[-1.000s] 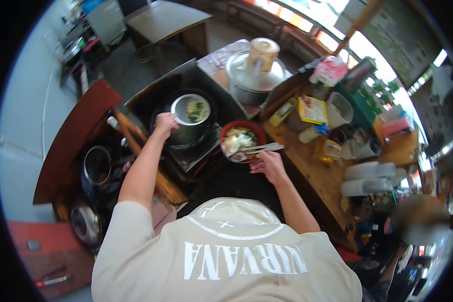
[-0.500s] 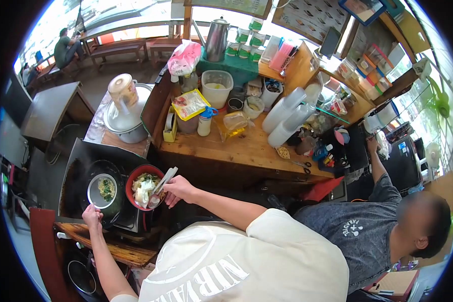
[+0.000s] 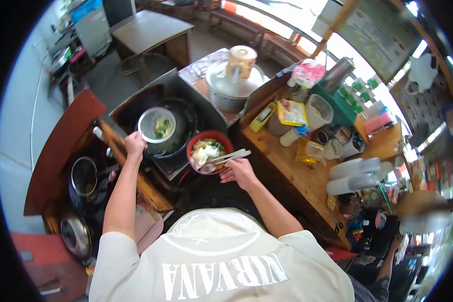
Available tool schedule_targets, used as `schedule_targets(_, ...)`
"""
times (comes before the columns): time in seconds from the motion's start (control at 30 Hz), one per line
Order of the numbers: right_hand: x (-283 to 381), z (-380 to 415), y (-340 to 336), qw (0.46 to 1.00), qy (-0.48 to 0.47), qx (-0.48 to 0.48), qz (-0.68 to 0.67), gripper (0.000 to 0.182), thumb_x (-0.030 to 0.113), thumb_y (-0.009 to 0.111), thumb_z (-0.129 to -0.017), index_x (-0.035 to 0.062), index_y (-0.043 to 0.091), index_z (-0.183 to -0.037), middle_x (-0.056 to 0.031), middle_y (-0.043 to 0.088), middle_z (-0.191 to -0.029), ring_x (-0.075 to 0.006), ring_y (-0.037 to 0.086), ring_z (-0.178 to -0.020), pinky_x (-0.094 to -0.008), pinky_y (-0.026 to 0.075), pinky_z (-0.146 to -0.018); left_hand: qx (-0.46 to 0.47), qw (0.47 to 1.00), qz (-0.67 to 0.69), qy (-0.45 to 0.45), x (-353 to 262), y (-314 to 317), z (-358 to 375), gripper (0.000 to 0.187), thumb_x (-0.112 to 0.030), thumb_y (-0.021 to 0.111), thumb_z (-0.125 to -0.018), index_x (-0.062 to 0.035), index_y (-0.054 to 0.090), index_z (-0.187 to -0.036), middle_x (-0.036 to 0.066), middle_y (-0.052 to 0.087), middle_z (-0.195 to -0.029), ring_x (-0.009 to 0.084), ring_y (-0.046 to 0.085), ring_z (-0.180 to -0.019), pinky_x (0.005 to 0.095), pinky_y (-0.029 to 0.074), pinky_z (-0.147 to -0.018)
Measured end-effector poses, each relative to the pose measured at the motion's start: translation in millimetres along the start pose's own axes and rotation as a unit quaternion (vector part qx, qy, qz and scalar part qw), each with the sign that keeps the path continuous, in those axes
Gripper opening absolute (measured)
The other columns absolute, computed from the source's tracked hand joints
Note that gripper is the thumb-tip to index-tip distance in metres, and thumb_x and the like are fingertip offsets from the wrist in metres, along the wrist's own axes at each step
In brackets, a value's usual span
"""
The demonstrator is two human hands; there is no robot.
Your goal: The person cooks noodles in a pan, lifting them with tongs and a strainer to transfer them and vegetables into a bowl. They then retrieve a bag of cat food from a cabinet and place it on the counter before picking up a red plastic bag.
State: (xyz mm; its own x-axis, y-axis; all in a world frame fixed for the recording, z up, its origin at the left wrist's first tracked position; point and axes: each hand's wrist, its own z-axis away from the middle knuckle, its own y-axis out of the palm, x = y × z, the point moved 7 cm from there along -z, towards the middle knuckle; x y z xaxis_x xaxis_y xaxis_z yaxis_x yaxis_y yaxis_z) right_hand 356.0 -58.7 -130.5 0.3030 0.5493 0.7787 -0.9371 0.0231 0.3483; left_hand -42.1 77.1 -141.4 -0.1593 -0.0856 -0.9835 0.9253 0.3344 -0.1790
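Note:
My left hand [image 3: 135, 146] is closed around the handle of a round metal strainer [image 3: 145, 132], held over a dark wok [image 3: 178, 142]. Noodles [image 3: 163, 128] with green leaves lie in the strainer. To its right is a red bowl [image 3: 190, 146] of noodles and greens topped with something white, perhaps an egg [image 3: 205, 152]. At the bowl's near right rim, my right hand [image 3: 239, 173] grips pale chopsticks [image 3: 239, 154] together with a spoon [image 3: 209, 168]; its lower fingers stretch out beneath them.
Behind the wok stands a large lidded pot [image 3: 226, 88] with a tub on top. A wooden counter [image 3: 287, 163] at right carries bottles, tubs and stacked plastic containers [image 3: 352, 176]. Pans [image 3: 84, 176] sit at lower left. Another person's arm [image 3: 387, 261] shows at lower right.
The view has swung right, so the stove now sits nearer the middle and the other person is mostly out of view. Both hands keep their places at the strainer and the bowl.

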Motion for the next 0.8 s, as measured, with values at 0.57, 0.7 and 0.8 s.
schedule_targets(0.57, 12.0, -47.9, 15.1, 0.998, 0.017, 0.034, 0.057, 0.024, 0.013, 0.051, -0.088, -0.009, 0.058, -0.096, -0.0188, 0.064, -0.078, -0.0239, 0.066, -0.063, -0.0366, 0.06, -0.061, -0.101, 0.991, -0.047, -0.072, -10.9, -30.1, 7.9, 0.026, -0.014, 0.053, -0.095, 0.0034, 0.068, -0.083, 0.005, 0.059, -0.06, 0.0115, 0.053, -0.044, 0.0259, 0.046, -0.04)
schedule_targets(0.7, 10.5, -58.7, 16.6, 0.997, 0.02, 0.034, 0.059, 0.025, 0.013, 0.051, -0.088, -0.0096, 0.057, -0.096, -0.0192, 0.064, -0.078, -0.0242, 0.066, -0.063, -0.0366, 0.06, -0.061, -0.067, 0.993, -0.058, -0.082, -18.9, -22.9, 8.3, 0.025, -0.015, 0.054, -0.095, 0.0026, 0.068, -0.083, 0.004, 0.057, -0.06, 0.01, 0.052, -0.044, 0.0249, 0.045, -0.041)
schedule_targets(0.8, 9.3, -66.2, 16.1, 0.997, 0.026, 0.025, 0.064, 0.025, 0.013, 0.052, -0.088, -0.0098, 0.057, -0.096, -0.0191, 0.063, -0.078, -0.0244, 0.066, -0.063, -0.0367, 0.06, -0.061, -0.042, 0.994, -0.097, -0.031, -31.6, -16.0, 2.2, 0.026, -0.014, 0.054, -0.095, 0.0027, 0.068, -0.081, 0.005, 0.059, -0.059, 0.0107, 0.054, -0.044, 0.0258, 0.046, -0.041)
